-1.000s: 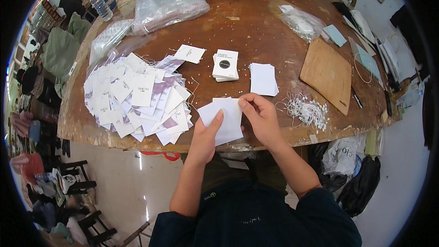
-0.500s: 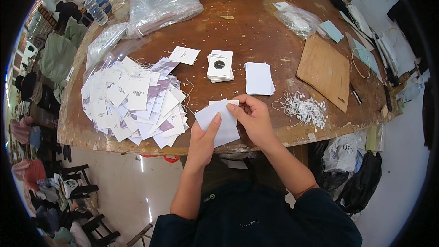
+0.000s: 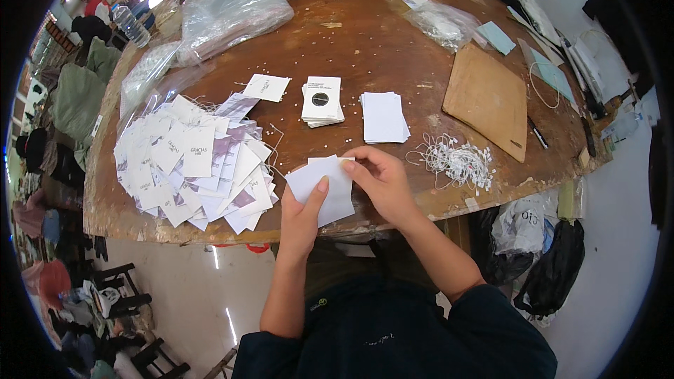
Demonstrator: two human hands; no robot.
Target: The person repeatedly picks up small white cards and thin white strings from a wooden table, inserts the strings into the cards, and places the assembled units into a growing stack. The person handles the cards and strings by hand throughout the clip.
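Note:
Blank white cards [image 3: 328,195], overlapping and slightly fanned, are held between my two hands over the table's near edge. My left hand [image 3: 300,219] grips their left side, thumb on top. At their upper right corner, my right hand [image 3: 382,184] pinches them between thumb and curled fingers. A white string [image 3: 275,149] runs from near the cards' left corner toward a big heap of printed hang tags [image 3: 200,168] on the left. Beyond my hands lie a stack of printed cards with a dark circle [image 3: 322,102] and a stack of blank white cards [image 3: 385,118].
A tangle of white tag strings [image 3: 458,161] lies right of my hands, near a wooden board [image 3: 486,102] and a black pen [image 3: 538,133]. Clear plastic bags [image 3: 235,10] rest at the far left, and another plastic bag [image 3: 444,24] at the far right. Small white bits dot the brown table [image 3: 365,35].
The whole scene has shifted slightly left in view as my head turned. The held cards are spread a little differently along the top edge, with my right fingers still at their right corner.

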